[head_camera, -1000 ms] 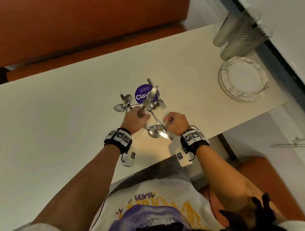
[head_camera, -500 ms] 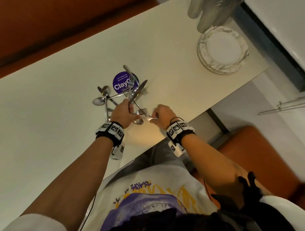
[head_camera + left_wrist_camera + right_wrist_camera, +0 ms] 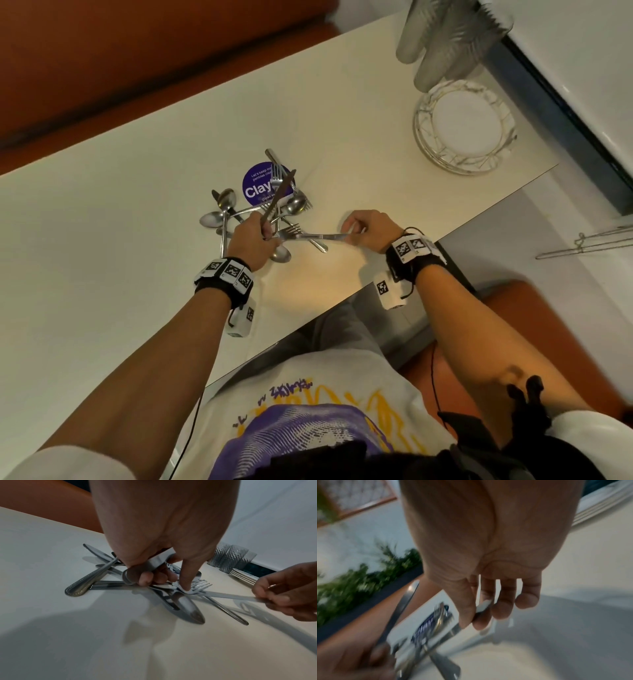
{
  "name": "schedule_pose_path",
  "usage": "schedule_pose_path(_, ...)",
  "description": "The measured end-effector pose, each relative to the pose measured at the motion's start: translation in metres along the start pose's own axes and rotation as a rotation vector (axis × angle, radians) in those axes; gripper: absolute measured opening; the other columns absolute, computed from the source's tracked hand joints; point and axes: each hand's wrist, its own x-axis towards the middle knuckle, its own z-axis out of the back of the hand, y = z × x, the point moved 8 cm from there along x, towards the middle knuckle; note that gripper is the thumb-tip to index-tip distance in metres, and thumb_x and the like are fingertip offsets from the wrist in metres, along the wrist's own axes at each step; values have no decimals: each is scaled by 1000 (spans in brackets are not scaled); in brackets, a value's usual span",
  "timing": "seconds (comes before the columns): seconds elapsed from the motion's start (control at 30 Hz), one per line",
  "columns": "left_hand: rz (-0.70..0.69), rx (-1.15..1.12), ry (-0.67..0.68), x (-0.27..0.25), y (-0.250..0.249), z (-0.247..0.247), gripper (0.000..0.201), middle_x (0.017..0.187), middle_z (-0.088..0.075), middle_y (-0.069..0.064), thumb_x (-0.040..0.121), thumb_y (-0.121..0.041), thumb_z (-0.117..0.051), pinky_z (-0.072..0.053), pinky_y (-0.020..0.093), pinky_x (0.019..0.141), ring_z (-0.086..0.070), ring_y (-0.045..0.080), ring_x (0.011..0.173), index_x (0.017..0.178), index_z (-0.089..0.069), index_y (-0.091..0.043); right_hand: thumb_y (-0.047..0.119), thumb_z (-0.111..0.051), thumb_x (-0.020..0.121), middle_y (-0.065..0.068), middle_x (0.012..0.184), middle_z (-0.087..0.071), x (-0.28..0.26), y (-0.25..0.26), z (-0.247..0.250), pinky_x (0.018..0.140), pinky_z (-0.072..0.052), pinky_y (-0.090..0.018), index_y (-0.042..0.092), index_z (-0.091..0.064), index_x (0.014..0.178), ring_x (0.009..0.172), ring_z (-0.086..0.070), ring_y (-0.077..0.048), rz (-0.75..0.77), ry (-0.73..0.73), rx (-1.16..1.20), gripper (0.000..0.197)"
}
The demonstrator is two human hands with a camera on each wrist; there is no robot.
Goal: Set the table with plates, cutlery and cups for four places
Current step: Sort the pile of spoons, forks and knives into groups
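Both hands low: left hand [image 3: 251, 240] grips knife [image 3: 278, 195] (angled up).

The right hand [image 3: 368, 230] has drawn a fork [image 3: 310, 235] rightward from the pile.

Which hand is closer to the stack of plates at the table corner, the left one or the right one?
Right. The right hand pinches a fork handle partway between the cutlery pile and the stack of plates. The left hand is over that pile, farther from the plates.

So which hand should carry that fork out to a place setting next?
Right. The right hand already pinches the fork by its handle, clear of the pile; the left hand grips a knife and presses the fork's head.
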Motion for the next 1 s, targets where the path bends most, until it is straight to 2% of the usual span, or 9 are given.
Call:
schedule_pose_path(0.1,11,-66,-23,0,-3,5,25,89,-66,8,94,-26,-74,-49,25,68,-64,20,79,97,-55,-9,10,-64,92,1,72,-64,-5,1,20,63,-45,-24,22,-76,102,63,-56,-13,2,58,281,20)
schedule_pose_path(0.2,0,-111,-51,-1,-18,14,25,86,-62,1,101,-33,-64,-38,19,63,-57,8,74,103,-57,-9,4,-59,95,-3,61,-58,-6,15,42,61,-45,-29,15,-76,106,59,-51,-19,48,18,486,23)
schedule_pose_path(0.27,12,-163,-52,0,-28,20,21,87,-62,-2,106,-33,-53,-38,20,63,-55,6,74,107,-60,-12,6,-61,95,-6,65,-60,-4,31,55,64,-47,-31,10,-76,103,60,-52,-21,69,-12,552,17)
schedule_pose_path(0.5,-27,-348,-110,13,-53,48,30,80,-61,-7,110,-23,-40,-44,30,68,-53,11,68,96,-66,-16,13,-76,87,3,64,-69,-7,100,89,71,-55,-28,1,-76,103,61,-59,-16,201,9,449,20)
schedule_pose_path(0.6,-62,-372,-131,10,-62,62,29,76,-61,-8,110,-22,-38,-47,29,63,-57,14,68,97,-64,-15,20,-76,88,-7,66,-68,-5,128,103,64,-52,-29,0,-77,95,56,-54,-16,254,-76,405,21)
schedule_pose_path(0.7,-80,-459,-110,7,-67,70,30,83,-70,4,111,-16,-37,-56,31,69,-68,21,77,97,-63,-10,28,-75,89,-23,77,-68,-2,158,111,56,-48,-29,4,-73,76,52,-53,-18,339,-151,392,27)
schedule_pose_path(0.83,-97,-501,-83,7,-74,73,32,92,-77,14,111,-14,-37,-59,36,78,-75,25,87,95,-64,-9,31,-70,93,-16,66,-66,12,186,114,51,-45,-30,-4,-70,81,48,-52,-20,381,-226,439,37)
schedule_pose_path(0.9,-97,-536,-48,5,-82,71,31,89,-77,13,111,-18,-39,-60,36,70,-76,28,81,98,-65,-8,32,-67,95,-8,62,-65,18,196,116,51,-46,-30,-2,-71,82,48,-52,-19,388,-264,466,37)
schedule_pose_path(1.0,-85,-585,-10,-2,-93,69,31,83,-70,20,110,-16,-38,-44,20,44,-66,29,62,104,-62,3,33,-68,95,-7,60,-64,25,203,123,51,-46,-31,2,-68,73,46,-51,-18,391,-351,500,38)
